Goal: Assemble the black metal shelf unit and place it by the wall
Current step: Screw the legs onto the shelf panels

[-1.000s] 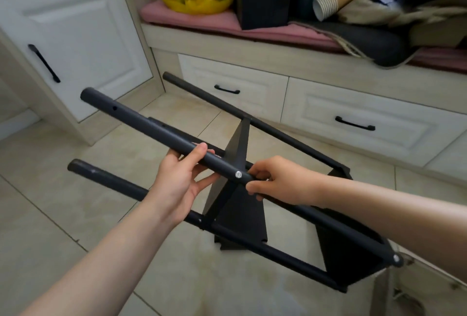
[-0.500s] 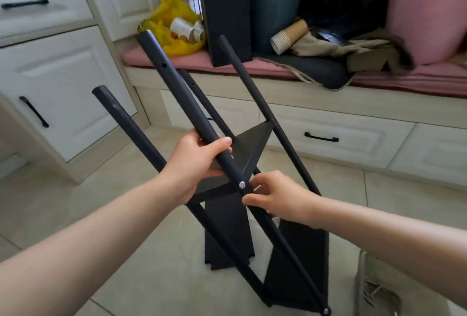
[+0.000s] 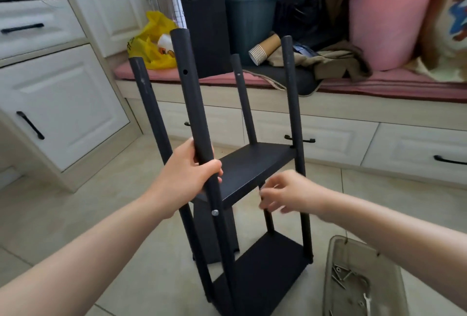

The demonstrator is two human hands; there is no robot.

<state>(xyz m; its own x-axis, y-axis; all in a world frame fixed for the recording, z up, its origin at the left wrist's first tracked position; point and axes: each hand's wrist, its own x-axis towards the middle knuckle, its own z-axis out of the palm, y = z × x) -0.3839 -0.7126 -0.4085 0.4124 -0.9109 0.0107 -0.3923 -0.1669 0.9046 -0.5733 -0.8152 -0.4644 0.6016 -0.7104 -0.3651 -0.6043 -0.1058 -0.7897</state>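
The black metal shelf unit (image 3: 252, 164) stands upright on the tiled floor, with several round posts, a middle shelf panel and a bottom panel (image 3: 265, 270). My left hand (image 3: 192, 171) grips the near-left post just above a silver bolt head (image 3: 215, 212). My right hand (image 3: 288, 194) hovers free beside the middle shelf's front right edge, blurred, fingers loosely curled and holding nothing. Another loose black panel (image 3: 214, 234) stands behind the lower posts.
A clear plastic tray (image 3: 364, 280) with screws and a wrench lies on the floor at the lower right. White cabinets (image 3: 58, 103) stand to the left. A window bench with drawers (image 3: 328, 138) behind holds a pink tub (image 3: 389, 19), paper cups, bags and a black computer case.
The shelf unit swung from lying tilted on the floor to standing upright. My left hand kept its grip on the post; my right hand let go of the frame and moved right.
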